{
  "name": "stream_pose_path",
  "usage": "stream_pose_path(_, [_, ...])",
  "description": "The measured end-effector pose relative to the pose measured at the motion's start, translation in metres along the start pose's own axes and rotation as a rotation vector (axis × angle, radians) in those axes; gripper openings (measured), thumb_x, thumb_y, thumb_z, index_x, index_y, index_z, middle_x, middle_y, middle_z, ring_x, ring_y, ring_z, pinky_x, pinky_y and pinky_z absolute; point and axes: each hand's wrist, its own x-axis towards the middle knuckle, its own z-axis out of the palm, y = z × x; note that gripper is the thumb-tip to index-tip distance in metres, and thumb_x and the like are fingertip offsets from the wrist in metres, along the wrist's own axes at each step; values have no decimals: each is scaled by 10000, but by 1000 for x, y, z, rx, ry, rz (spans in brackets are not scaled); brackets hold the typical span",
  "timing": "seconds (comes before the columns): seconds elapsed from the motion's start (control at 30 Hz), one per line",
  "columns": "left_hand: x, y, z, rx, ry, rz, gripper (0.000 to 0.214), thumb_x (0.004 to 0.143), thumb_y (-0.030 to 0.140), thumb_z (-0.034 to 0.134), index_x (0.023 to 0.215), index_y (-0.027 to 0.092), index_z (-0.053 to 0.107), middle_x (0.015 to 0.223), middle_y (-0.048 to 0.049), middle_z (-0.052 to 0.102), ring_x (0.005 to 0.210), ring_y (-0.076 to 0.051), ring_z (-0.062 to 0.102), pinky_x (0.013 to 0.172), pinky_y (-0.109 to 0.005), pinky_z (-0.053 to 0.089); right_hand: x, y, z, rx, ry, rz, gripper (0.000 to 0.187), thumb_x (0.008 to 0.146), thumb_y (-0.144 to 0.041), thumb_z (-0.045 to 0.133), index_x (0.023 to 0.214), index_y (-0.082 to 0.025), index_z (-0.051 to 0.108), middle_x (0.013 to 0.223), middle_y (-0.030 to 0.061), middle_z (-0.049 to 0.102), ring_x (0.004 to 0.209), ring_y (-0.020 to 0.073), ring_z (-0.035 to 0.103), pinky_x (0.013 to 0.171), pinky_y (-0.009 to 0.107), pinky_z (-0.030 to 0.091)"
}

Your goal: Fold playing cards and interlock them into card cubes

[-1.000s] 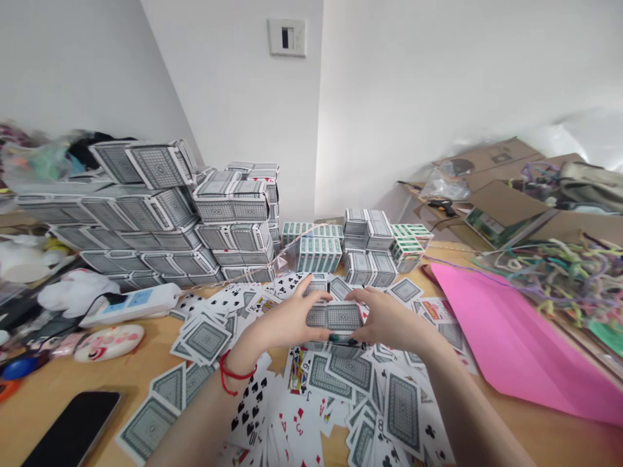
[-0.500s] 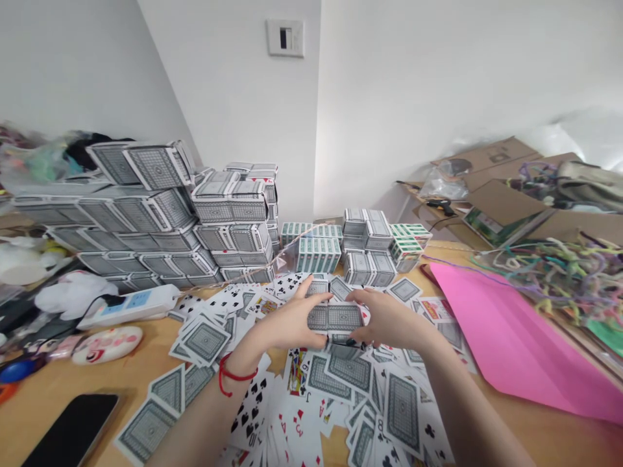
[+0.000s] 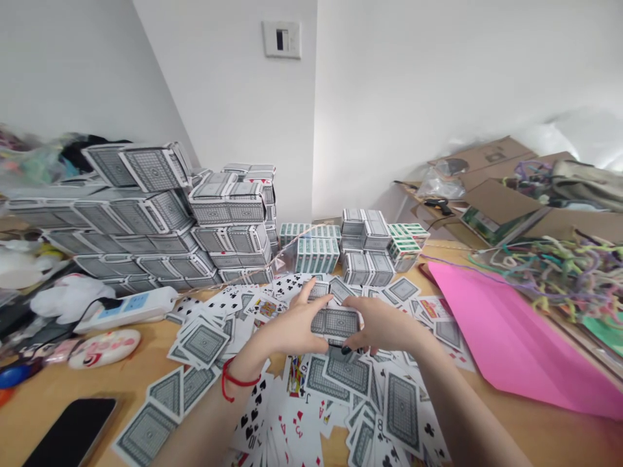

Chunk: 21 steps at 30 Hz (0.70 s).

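In the head view, the right hand's (image 3: 384, 324) thumb has slid inward along the near edge of the grey-patterned, brick-shaped block of playing cards (image 3: 341, 321) since a second ago, and the surroundings sit slightly further left.

The block lies between the two hands: the left hand (image 3: 296, 321) curls round its left end, the right hand round its right, thumbs in front, fingers behind, both part-curled and clasping it.

Loose grey-backed and face-up playing cards (image 3: 348, 375) crowd around it. Behind stand green-and-white striped card boxes (image 3: 317, 255); a flat bright-pink sheet (image 3: 506, 337) lies well to the right.

The hands cover the block's ends, its underside is hidden, and the black smartphone (image 3: 71, 431) is cut off below.
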Motion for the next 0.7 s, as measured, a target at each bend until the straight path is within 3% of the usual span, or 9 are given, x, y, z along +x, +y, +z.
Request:
stream_pose_path(0.33, [-6,-11,-12,35,-87,153,940,517,239,687,1348,368,268,1494,13,-76,1294,-367,244,822,-325,491,5,3,3,-6,-62,-22,612,596,-281,722,1151,-208,476,1008,94,603,473,131,608,344,204,395])
stream_pose_path(0.43, [-4,-10,-2,95,-43,118,946,491,271,739,1320,382,297,1493,13,-77,1296,-417,194,829,-418,480,5,2,3,-13,-67,-26,571,599,-278,716,1114,-194,486,973,86,608,475,134,609,342,204,397])
stream_pose_path(0.53, [-1,-6,12,214,46,65,873,503,251,750,1269,359,345,1493,-9,-43,1245,-473,248,816,-528,449,4,1,3,-30,-78,-16,543,606,-305,712,1087,-185,491,915,72,618,473,136,608,349,203,395])
stream_pose_path(0.7, [2,-5,13,277,111,88,715,518,132,710,1152,311,432,1486,-24,-4,1184,-433,365,790,-488,466,0,-1,-4,33,-118,-42,614,633,-310,703,1171,-209,425,949,60,622,498,108,606,416,195,415])
